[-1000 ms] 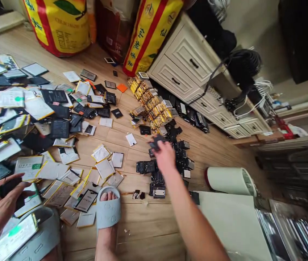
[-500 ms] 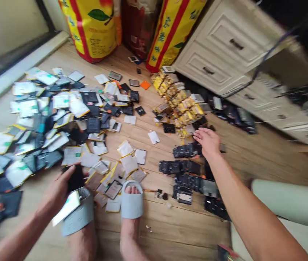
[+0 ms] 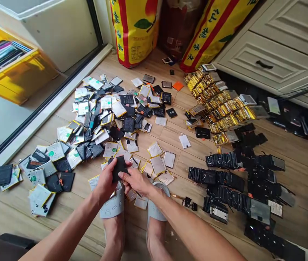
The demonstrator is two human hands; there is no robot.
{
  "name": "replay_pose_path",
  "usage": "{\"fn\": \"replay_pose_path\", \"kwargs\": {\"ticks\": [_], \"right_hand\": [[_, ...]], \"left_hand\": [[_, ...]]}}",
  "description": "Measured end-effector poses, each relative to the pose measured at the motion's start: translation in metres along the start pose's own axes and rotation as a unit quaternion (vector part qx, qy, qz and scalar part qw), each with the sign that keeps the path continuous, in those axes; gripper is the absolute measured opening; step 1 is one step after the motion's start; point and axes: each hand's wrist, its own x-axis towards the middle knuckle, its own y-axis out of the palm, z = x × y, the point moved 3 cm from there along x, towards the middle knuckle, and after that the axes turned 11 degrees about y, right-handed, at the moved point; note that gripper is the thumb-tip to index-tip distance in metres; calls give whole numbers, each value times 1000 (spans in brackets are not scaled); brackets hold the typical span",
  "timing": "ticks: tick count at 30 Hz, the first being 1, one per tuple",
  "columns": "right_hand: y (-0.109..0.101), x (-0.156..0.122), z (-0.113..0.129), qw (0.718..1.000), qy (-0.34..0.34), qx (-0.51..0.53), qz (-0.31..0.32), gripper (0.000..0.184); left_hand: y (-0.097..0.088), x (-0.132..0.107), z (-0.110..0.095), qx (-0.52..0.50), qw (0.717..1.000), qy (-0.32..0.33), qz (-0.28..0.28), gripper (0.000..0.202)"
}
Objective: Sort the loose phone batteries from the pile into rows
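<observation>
A flat black phone battery (image 3: 119,167) is held over my feet by both hands. My left hand (image 3: 104,181) grips its left side, fingers curled round the edge. On its lower right edge, my right hand (image 3: 135,180) pinches it with thumb and fingers. Below them are my two feet in grey slippers (image 3: 113,204). A wide scatter of loose batteries (image 3: 94,123) covers the wooden floor to the left and ahead. Rows of black batteries (image 3: 232,181) are stacked on the right, with rows of gold ones (image 3: 219,108) beyond them.
Two yellow-and-red sacks (image 3: 134,29) stand at the back. A white drawer cabinet (image 3: 276,58) runs along the right. On the left, a sliding door track (image 3: 42,112) borders the floor, with a yellow crate (image 3: 9,69) beyond the glass.
My right hand has left the black rows on the right and come back to the battery that my left hand held. The view has swung left.
</observation>
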Motion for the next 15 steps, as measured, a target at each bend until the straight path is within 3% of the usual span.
{"fn": "replay_pose_path", "kwargs": {"ticks": [2,4,7,9,12,15], "right_hand": [[-17,2,7,996,32,-68,37,53],[-41,5,18,978,48,-203,17,48],[-78,21,53,893,0,-442,-82,28],[-96,39,88,838,-47,-519,-162,25],[-113,73,140,812,-49,-479,-330,27],[-113,103,167,786,13,-387,-482,43]], "left_hand": [[-13,14,-16,-33,995,31,-85,21],[-30,27,-34,-54,985,70,-150,18],[-48,38,-53,-55,980,91,-170,22],[-53,39,-55,-51,981,90,-162,29],[-47,34,-43,-51,987,86,-125,34],[-37,30,-27,-59,992,68,-85,31]]}}
